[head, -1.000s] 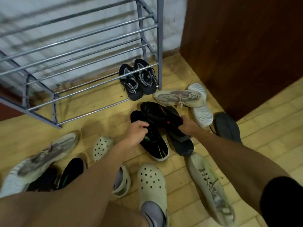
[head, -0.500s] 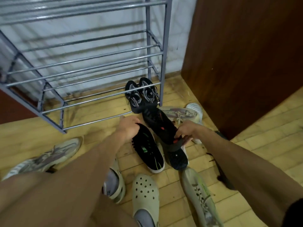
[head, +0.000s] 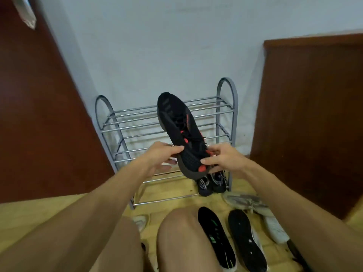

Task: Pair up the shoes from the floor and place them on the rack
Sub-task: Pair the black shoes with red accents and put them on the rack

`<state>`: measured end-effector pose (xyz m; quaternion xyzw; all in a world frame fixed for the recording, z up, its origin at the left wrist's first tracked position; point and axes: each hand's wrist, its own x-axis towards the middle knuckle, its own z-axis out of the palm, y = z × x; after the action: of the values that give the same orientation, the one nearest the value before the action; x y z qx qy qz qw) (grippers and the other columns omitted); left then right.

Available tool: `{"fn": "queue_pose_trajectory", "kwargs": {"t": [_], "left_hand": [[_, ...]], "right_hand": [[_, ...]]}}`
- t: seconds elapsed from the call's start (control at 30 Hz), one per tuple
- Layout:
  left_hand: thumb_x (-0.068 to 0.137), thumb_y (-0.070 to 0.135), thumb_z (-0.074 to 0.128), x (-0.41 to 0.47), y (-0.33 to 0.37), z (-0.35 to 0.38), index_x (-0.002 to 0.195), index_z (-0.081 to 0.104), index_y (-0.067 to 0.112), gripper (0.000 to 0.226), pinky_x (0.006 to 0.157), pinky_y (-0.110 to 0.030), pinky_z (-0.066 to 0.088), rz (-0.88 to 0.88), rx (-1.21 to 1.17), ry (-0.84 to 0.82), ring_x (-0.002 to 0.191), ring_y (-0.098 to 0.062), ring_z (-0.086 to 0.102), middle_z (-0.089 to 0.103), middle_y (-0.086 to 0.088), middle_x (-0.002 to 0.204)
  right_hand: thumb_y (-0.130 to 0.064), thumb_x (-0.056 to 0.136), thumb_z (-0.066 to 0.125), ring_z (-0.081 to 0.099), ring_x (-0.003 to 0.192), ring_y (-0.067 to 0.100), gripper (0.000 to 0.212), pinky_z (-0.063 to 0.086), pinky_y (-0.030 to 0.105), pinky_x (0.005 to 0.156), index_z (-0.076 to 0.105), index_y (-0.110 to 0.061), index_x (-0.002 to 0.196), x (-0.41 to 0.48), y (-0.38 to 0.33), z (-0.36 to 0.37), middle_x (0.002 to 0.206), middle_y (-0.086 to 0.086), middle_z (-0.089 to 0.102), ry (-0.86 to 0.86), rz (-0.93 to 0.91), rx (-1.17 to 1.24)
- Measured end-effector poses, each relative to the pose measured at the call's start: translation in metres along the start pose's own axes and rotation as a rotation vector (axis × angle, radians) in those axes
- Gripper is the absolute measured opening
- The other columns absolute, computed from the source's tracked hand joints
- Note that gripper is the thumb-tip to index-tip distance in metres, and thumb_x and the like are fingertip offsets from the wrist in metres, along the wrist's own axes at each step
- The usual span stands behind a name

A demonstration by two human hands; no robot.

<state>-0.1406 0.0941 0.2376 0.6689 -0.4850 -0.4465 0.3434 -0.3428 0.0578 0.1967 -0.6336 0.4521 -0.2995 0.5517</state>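
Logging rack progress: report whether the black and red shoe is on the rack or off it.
Off it. The black and red shoe is in the air before the rack, toe up, gripped at its heel end by the left hand and right hand.

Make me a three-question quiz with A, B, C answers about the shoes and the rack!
1. Where is the black-and-red shoe?
A. Lying on the floor
B. Held up before the rack
C. On the top shelf

2. What colour marks does the black shoe beside the knee have?
A. Green
B. Yellow
C. Blue

3. How is the raised shoe held?
A. Left hand only
B. Right hand only
C. Both hands

Answers: 1 B, it is lifted off the floor. 2 A, green patches show. 3 C, left hand and right hand grip its heel end.
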Motion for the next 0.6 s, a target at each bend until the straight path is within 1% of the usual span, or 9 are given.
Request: {"fn": "queue_pose_trajectory", "kwargs": {"t": [0.07,0.13,0.2,0.27,0.37,0.4,0.5,0.53,0.6], "left_hand": [[0.087,0.017,0.065,-0.005,0.003,-0.019,0.100,0.065,0.007,0.017,0.088,-0.040,0.054,0.058,-0.046,0.069,0.085,-0.022,0.064,0.068,-0.009,0.096],[0.087,0.009,0.063,-0.010,-0.004,-0.040,0.091,0.063,0.008,0.004,0.085,-0.041,0.057,0.076,-0.098,0.118,0.083,-0.022,0.066,0.069,-0.009,0.093],[0.088,0.006,0.062,-0.016,-0.018,-0.065,0.092,0.062,0.008,0.005,0.076,-0.036,0.058,0.077,-0.154,0.174,0.084,-0.021,0.067,0.069,-0.009,0.096],[0.089,0.003,0.061,-0.023,-0.039,-0.088,0.103,0.063,0.005,0.014,0.066,-0.030,0.058,0.073,-0.199,0.212,0.083,-0.018,0.067,0.069,-0.007,0.100],[0.090,0.003,0.060,-0.038,-0.076,-0.116,0.110,0.063,0.003,0.021,0.056,-0.025,0.058,0.055,-0.245,0.234,0.075,-0.016,0.066,0.069,-0.004,0.094],[0.090,0.004,0.061,-0.041,-0.090,-0.125,0.111,0.064,0.003,0.022,0.059,-0.026,0.058,0.040,-0.255,0.239,0.075,-0.017,0.067,0.070,-0.006,0.095],[0.089,0.010,0.063,-0.047,-0.134,-0.151,0.111,0.066,0.007,0.022,0.080,-0.038,0.058,-0.006,-0.295,0.271,0.086,-0.027,0.069,0.071,-0.009,0.101],[0.089,0.012,0.064,-0.049,-0.146,-0.158,0.110,0.067,0.009,0.021,0.081,-0.037,0.056,-0.018,-0.310,0.288,0.086,-0.027,0.068,0.071,-0.008,0.100],[0.091,0.015,0.062,-0.054,-0.171,-0.170,0.112,0.066,0.011,0.022,0.079,-0.033,0.054,-0.045,-0.332,0.309,0.083,-0.022,0.066,0.069,-0.007,0.099]], "right_hand": [[0.002,0.084,0.068,0.073,0.088,0.023,0.039,0.061,0.030,0.069,0.061,-0.008,0.122,0.003,-0.022,0.023,0.107,0.009,0.072,-0.021,-0.026,-0.011],[0.000,0.085,0.068,0.073,0.082,0.018,0.037,0.061,0.028,0.068,0.061,-0.007,0.120,0.009,-0.038,0.045,0.101,0.006,0.072,-0.055,-0.031,-0.021],[-0.009,0.086,0.070,0.073,0.089,0.020,0.033,0.061,0.033,0.077,0.063,-0.008,0.117,0.018,-0.051,0.068,0.106,0.008,0.073,-0.095,-0.032,-0.048],[-0.024,0.086,0.071,0.072,0.096,0.020,0.034,0.059,0.034,0.081,0.065,-0.010,0.116,0.028,-0.062,0.094,0.107,0.007,0.074,-0.145,-0.025,-0.141],[-0.032,0.083,0.071,0.069,0.084,0.013,0.029,0.052,0.021,0.067,0.068,-0.015,0.106,0.040,-0.077,0.139,0.094,-0.001,0.075,-0.217,0.024,-0.287],[-0.031,0.082,0.072,0.069,0.083,0.013,0.027,0.052,0.021,0.066,0.070,-0.014,0.104,0.045,-0.080,0.154,0.093,0.000,0.075,-0.253,0.050,-0.330],[-0.020,0.081,0.074,0.068,0.083,0.019,0.033,0.058,0.023,0.067,0.069,-0.003,0.109,0.061,-0.077,0.200,0.102,0.011,0.073,-0.347,0.112,-0.429],[-0.015,0.081,0.074,0.068,0.079,0.019,0.034,0.059,0.022,0.063,0.068,0.001,0.110,0.068,-0.074,0.214,0.101,0.014,0.072,-0.358,0.123,-0.433],[-0.007,0.081,0.073,0.068,0.074,0.020,0.033,0.061,0.025,0.063,0.066,0.006,0.111,0.077,-0.063,0.242,0.099,0.018,0.070,-0.366,0.150,-0.407]]}}
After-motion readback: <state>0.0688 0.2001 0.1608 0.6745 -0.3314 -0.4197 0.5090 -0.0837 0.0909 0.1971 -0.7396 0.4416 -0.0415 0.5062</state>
